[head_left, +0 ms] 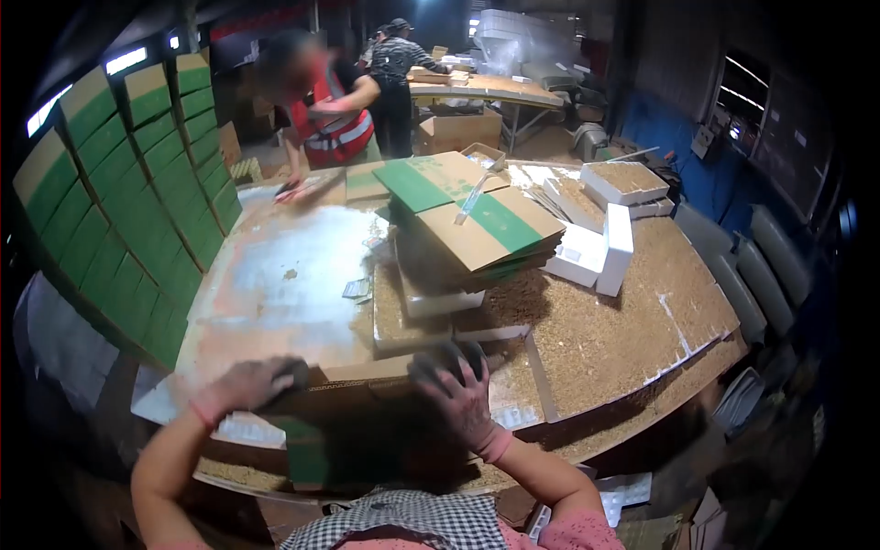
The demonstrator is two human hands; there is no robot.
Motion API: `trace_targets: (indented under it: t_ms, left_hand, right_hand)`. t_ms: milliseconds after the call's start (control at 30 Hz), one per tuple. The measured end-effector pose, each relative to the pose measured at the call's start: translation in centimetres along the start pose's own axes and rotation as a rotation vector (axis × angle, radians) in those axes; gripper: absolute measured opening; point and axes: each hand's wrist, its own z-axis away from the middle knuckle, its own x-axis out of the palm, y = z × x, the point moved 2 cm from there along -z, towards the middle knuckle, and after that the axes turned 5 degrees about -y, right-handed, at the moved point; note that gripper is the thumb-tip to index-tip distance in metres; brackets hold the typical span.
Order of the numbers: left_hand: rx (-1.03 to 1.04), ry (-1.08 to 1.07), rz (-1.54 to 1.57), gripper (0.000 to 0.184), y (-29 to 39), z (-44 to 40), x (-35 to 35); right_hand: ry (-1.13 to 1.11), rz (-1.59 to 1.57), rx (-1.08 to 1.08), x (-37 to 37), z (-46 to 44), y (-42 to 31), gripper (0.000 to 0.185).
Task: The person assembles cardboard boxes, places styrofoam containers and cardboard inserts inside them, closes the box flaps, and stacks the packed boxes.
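In the head view, a brown and green cardboard box (367,426) stands upright close to my body at the table's near edge, its face in shadow. My left hand (252,383) grips its top left corner, dark-coated fingers bent over the rim. At the top right corner, my right hand (458,392) presses with its fingers hooked on the side. Beyond it, a pile of flattened green and brown cartons (477,215) carries a tape dispenser or similar clear tool (471,199) on top.
Sawdust-like grains cover the worktable (596,357). White foam pieces (616,252) lie right of the carton pile. Tall stacks of green boxes (151,202) line the left side. Across the table a person in a red vest (339,119) works; another person (394,78) stands farther back.
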Motion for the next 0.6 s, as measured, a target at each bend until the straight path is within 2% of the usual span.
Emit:
trace_targets:
  t_ms: [67,133,167,200,267,300,333,367,400,433,467,500,533,567,600]
  left_hand:
    - [-0.085,-0.003,-0.191,0.042,1.0,-1.3,-1.8]
    - [-0.035,0.040,-0.203,0.039,-0.7,-2.9,-2.0]
    - [-0.054,0.116,0.138,0.034,0.7,-1.9,-3.7]
    - [-0.063,0.079,0.750,0.033,0.9,-1.3,-3.7]
    - [-0.187,0.110,0.295,0.043,1.0,-1.7,-0.3]
    - [0.027,0.393,0.300,0.056,1.0,-2.1,4.6]
    - [0.176,0.593,0.334,0.067,3.2,-2.1,5.3]
    - [0.420,0.640,0.172,0.065,5.4,-2.1,6.2]
    - [0.709,0.638,0.221,0.058,8.1,-2.5,6.8]
    - [1.000,0.587,0.259,0.051,10.7,-2.7,7.5]
    - [1.372,0.485,-0.174,0.046,13.7,-2.2,6.4]
    - [1.329,0.300,-0.313,0.049,17.0,-3.8,7.6]
    - [1.222,0.190,-0.030,0.053,16.6,-6.2,13.4]
    - [1.112,-0.185,-0.036,0.058,15.4,-8.9,17.3]
    - [1.113,-0.187,-0.036,0.058,15.8,-8.6,16.7]
  right_hand:
    - [0.123,-0.117,-0.168,2.0,2.9,0.8,0.035]
    - [-0.027,-0.423,-0.152,-1.9,0.2,2.2,0.028]
    - [-0.033,-0.684,-0.267,-2.4,-0.2,4.3,0.027]
    - [-0.031,-0.945,-0.376,-2.6,-0.6,5.6,0.027]
    - [-0.027,-1.042,-0.370,-3.8,-1.7,4.4,0.029]
    - [-0.123,-0.783,-0.342,-2.1,-1.6,3.1,0.028]
    - [-0.213,-0.518,-0.313,-0.2,-1.6,2.1,0.029]
    - [-0.373,-0.365,-0.267,2.5,-0.1,0.9,0.023]
    - [-0.618,-0.251,-0.194,5.5,1.1,-0.2,0.021]
    - [-0.402,-0.649,-0.149,7.1,0.8,0.9,0.023]
    - [-0.206,-0.584,-0.165,5.8,-1.0,1.7,0.027]
    - [-0.010,-0.505,-0.164,4.4,-2.7,2.4,0.031]
    - [0.128,0.020,-0.218,0.7,-5.8,3.0,0.037]
    - [0.125,0.022,-0.225,0.7,-7.3,4.4,0.037]
    - [0.072,0.103,-0.090,1.3,-8.3,6.0,0.042]
